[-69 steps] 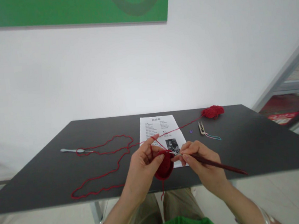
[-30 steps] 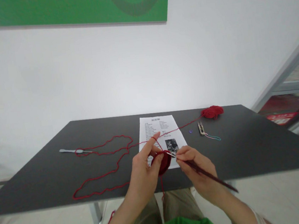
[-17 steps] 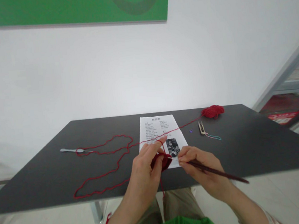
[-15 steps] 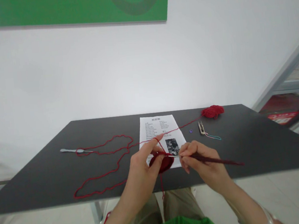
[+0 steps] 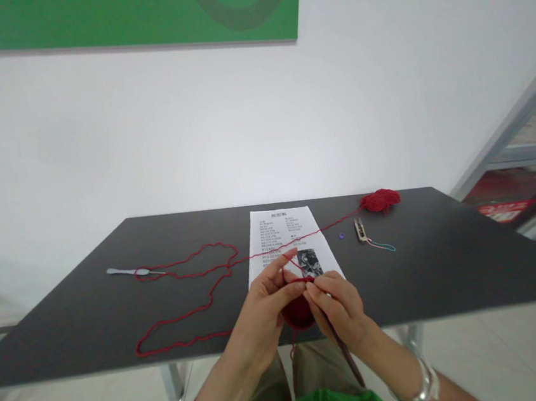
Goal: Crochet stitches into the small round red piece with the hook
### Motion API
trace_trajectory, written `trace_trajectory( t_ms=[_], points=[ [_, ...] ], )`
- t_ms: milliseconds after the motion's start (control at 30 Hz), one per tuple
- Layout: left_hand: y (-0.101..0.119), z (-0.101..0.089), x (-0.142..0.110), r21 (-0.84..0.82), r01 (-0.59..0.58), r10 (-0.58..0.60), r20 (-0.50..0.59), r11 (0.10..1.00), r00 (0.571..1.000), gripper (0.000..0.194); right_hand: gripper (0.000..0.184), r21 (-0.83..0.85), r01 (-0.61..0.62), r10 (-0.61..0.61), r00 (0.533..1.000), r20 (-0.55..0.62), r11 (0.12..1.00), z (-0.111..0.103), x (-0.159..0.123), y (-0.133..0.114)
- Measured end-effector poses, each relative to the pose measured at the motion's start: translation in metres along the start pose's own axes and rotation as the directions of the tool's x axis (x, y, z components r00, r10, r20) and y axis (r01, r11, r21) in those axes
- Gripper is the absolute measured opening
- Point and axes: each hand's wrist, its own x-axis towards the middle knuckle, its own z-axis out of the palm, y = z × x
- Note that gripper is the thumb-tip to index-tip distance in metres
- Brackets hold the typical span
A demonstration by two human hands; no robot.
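Observation:
A dark red piece of crochet work (image 5: 298, 313) hangs between my hands above the table's front edge. My left hand (image 5: 271, 299) pinches its upper left rim, and red yarn runs over the raised index finger. My right hand (image 5: 339, 304) is closed around a crochet hook with a dark brown handle (image 5: 345, 352), which slants down towards my lap. The right fingertips touch the work's upper edge beside the left thumb. The hook's tip is hidden by fingers and yarn. A short yarn tail (image 5: 293, 344) dangles below the work.
Behind my hands lies a printed sheet (image 5: 283, 224) with a photo. At the back right are a red yarn ball (image 5: 380, 201), thread snips (image 5: 360, 230) with a blue cord and a small purple ring (image 5: 341, 235). Loose yarn (image 5: 182, 343) loops left, near a grey-handled hook (image 5: 129, 271) on the dark table (image 5: 84, 322).
My right hand has moved left against the crochet work. The hook's handle has swung from pointing right to pointing down towards my lap. The work has dropped slightly.

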Motion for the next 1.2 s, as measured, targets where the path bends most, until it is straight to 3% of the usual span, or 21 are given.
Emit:
trace_trajectory(
  t_ms=[33,100,167,233,300,567,933,1200],
  points=[
    [0.002,0.0,0.001,-0.02,0.043,-0.043,0.004,0.999,0.999,0.051,0.03,0.06,-0.036,0.037,0.999,-0.018,0.998,0.0,0.0,0.001],
    [0.005,-0.003,0.002,-0.031,0.09,-0.09,0.007,0.995,0.996,0.052,0.023,0.294,-0.234,0.245,0.969,-0.001,0.927,-0.001,0.004,0.002],
    [0.009,-0.006,0.004,-0.015,0.07,-0.07,0.006,0.997,0.998,0.055,0.013,0.545,-0.443,0.467,0.878,0.104,0.712,-0.004,0.01,0.001],
    [0.011,-0.009,0.005,0.015,0.027,-0.028,0.017,1.0,0.999,0.057,0.007,0.686,-0.534,0.569,0.795,0.208,0.494,-0.009,0.015,0.001],
    [0.014,-0.011,0.005,0.053,0.003,-0.005,0.043,0.999,0.999,0.057,0.006,0.729,-0.553,0.595,0.764,0.25,0.403,-0.016,0.018,0.0],
    [0.024,-0.01,0.001,0.211,0.035,-0.066,0.139,0.977,0.988,0.05,0.003,0.683,-0.629,0.586,0.73,0.353,0.372,-0.038,0.027,0.002],
    [0.032,-0.018,-0.002,0.278,0.172,-0.237,0.22,0.945,0.946,0.046,0.005,0.651,-0.7,0.488,0.696,0.527,0.295,-0.052,0.041,0.008],
    [0.038,-0.022,0.001,0.337,0.225,-0.335,0.316,0.914,0.888,0.042,0.005,0.599,-0.708,0.394,0.706,0.589,0.374,-0.059,0.054,0.011]
  ],
)
